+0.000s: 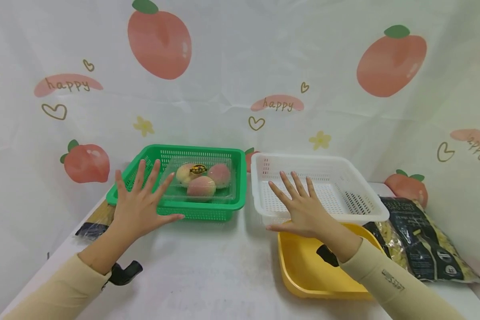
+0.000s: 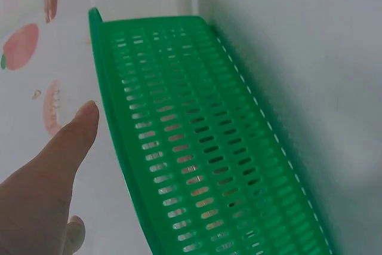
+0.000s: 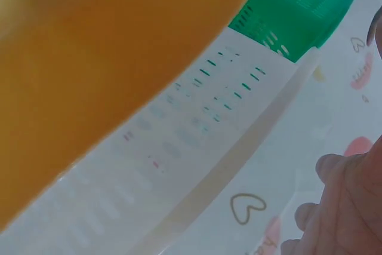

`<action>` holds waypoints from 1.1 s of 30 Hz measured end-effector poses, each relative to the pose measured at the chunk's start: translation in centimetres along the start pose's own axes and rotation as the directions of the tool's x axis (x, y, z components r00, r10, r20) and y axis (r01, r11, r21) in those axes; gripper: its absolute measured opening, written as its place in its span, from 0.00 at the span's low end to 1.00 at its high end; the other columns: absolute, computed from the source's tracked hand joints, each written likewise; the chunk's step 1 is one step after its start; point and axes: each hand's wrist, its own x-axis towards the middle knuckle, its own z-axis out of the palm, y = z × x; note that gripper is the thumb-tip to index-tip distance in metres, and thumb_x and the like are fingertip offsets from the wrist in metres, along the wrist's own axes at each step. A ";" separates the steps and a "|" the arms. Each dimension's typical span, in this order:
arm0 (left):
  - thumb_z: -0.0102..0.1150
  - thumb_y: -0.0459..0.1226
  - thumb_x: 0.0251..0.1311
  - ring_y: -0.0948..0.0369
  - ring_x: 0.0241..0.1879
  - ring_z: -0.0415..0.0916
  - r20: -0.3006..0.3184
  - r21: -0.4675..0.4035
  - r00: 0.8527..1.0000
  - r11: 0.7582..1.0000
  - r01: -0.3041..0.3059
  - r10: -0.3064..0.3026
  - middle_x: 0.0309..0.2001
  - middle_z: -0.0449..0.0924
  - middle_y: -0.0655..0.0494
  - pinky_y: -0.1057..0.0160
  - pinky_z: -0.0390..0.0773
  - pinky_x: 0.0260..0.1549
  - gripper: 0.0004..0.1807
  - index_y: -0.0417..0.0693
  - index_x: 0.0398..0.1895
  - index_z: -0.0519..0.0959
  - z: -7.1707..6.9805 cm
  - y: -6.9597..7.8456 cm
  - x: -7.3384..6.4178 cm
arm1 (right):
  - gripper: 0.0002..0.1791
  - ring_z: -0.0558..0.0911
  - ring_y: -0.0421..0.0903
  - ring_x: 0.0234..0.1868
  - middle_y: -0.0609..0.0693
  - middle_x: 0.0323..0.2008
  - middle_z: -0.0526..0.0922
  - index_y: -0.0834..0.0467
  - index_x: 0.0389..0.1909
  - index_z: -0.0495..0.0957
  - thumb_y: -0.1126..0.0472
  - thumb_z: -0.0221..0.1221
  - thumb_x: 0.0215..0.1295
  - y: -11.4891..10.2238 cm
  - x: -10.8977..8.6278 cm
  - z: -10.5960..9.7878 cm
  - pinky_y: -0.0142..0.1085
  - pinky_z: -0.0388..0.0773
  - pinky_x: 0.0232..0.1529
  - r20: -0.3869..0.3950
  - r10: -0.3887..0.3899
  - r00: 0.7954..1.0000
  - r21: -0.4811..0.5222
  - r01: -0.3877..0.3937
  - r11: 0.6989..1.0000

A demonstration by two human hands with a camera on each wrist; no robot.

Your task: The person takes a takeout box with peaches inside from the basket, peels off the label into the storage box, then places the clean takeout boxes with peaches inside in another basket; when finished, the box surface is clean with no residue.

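- Inside the green rectangular basket of perforated plastic [image 1: 208, 206] lies one clear plastic box with a dark label [image 1: 176, 193]; this part I judge as done. No handling is in course, for neither hand grips anything. What may be left, the pictures do not show.
- Before the green basket's left part is the left hand [image 1: 140, 206], and to the right of this basket is the right hand [image 1: 306, 214]: two hands, both with all fingers spread apart.
- Inside the green basket, under the box's clear plastic, I count three round pink-and-yellow peaches [image 1: 201, 186].
- Right of the green basket are one white rectangular basket of perforated plastic [image 1: 304, 165] and, nearer to the person, one yellow plastic tub [image 1: 328, 278].
- Farther right of the green basket is dark printed packaging with pale pieces [image 1: 420, 240]; one bag or two, I cannot tell.
- At the green basket's left side, one shiny film package [image 1: 98, 221] is partly hidden.
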 end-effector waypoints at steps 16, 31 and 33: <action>0.46 0.74 0.46 0.42 0.71 0.17 0.175 -0.004 0.982 0.998 0.068 -0.066 0.74 0.31 0.41 0.28 0.21 0.59 0.55 0.53 0.73 0.50 0.5 -2.0 4.7 | 0.49 0.28 0.57 0.74 0.53 0.74 0.27 0.44 0.74 0.34 0.29 0.45 0.60 -3.0 5.4 0.8 0.60 0.28 0.69 0.064 0.048 0.997 0.160 -0.058 0.985; 0.53 0.61 0.56 0.32 0.69 0.30 0.323 -0.271 0.947 0.958 0.097 -0.004 0.72 0.31 0.33 0.25 0.38 0.59 0.49 0.44 0.73 0.48 1.5 -4.7 8.0 | 0.42 0.37 0.57 0.74 0.60 0.74 0.37 0.55 0.74 0.41 0.39 0.44 0.68 -6.3 11.0 2.1 0.60 0.45 0.70 0.132 0.136 0.982 0.679 -0.190 0.709; 0.53 0.60 0.57 0.31 0.69 0.29 0.350 -0.312 0.937 0.942 0.121 -0.004 0.72 0.29 0.32 0.24 0.38 0.58 0.49 0.44 0.73 0.47 1.4 -4.9 8.3 | 0.39 0.40 0.55 0.75 0.60 0.74 0.41 0.57 0.73 0.45 0.42 0.44 0.69 -6.6 11.7 2.4 0.57 0.45 0.71 0.142 0.186 0.972 0.743 -0.229 0.629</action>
